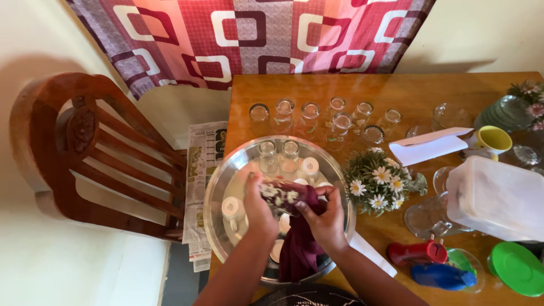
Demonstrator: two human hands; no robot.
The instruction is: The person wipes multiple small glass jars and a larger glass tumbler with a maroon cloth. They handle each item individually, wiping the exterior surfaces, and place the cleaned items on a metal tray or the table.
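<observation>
Between both hands (294,212): maroon cloth (300,243)

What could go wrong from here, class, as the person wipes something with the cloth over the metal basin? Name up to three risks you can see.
1. Both hands, left hand and right hand, work the maroon cloth above cups in the metal basin; a slip could chip them.
2. The row of glasses stands just behind the basin, so a nudge might topple one.
3. The flower bunch touches the basin's rim and may get knocked.
</observation>
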